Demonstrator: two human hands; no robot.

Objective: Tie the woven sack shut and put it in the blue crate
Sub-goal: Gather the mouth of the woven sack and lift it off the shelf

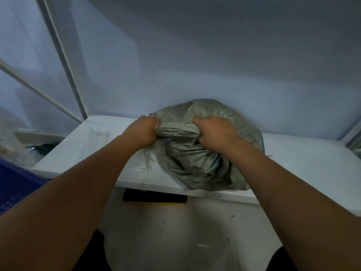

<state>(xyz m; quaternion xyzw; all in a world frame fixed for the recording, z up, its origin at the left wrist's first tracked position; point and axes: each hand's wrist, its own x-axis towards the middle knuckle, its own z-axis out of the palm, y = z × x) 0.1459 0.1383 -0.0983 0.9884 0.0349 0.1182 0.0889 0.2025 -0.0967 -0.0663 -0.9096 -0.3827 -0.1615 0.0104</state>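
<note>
The grey-green woven sack sits on the white desk against the wall. Both hands grip a twisted band of its gathered top, the left hand at one end, the right hand at the other. The blue crate stands low at the left
</note>
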